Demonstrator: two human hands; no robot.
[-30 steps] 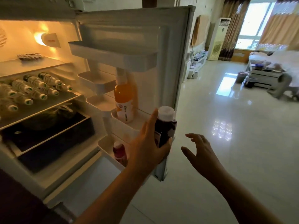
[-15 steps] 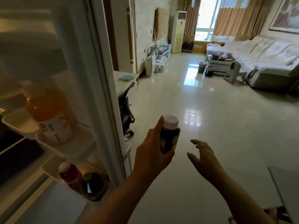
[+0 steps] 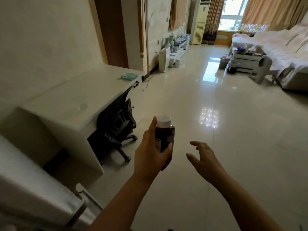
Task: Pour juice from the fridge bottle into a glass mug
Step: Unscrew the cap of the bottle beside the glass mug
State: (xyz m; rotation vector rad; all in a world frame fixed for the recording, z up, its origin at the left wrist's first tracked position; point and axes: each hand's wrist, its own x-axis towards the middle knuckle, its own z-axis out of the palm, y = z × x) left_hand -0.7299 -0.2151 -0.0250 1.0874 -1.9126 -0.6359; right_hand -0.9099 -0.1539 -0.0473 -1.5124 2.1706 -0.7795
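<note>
Up front, the left hand (image 3: 152, 154) is wrapped around the bottle (image 3: 164, 135), fingers clamped on its lower half with the thumb running up the near side toward the cap (image 3: 164, 120). That bottle stands upright in the grip, dark red juice filling it, white cap on, and it hangs in mid-air over the floor (image 3: 233, 130), just right of the desk's near right corner. To its right, apart from it, the right hand (image 3: 202, 157) is held out palm down, fingers spread and slightly curled, touching nothing.

Along the left wall runs a pale desk (image 3: 75, 100). A teal cloth (image 3: 129, 76) lies near its far right corner, and 1 small dark item sits at the far right edge (too small to tell what it is). A black chair (image 3: 116, 124) is tucked under the desk's right edge, its wheeled base poking out onto the tiles. Something white and blurred fills the lower left corner, below the desk's near end; I cannot tell what it is.

Farther back, a white tall air conditioner (image 3: 200, 20) stands by the curtains (image 3: 273, 10), 2 vases (image 3: 169, 43) sit on a low cabinet against the left wall, and a covered sofa (image 3: 286, 52) lines the right side with a small cluttered table (image 3: 246, 57) before it. No mug can be made out.
</note>
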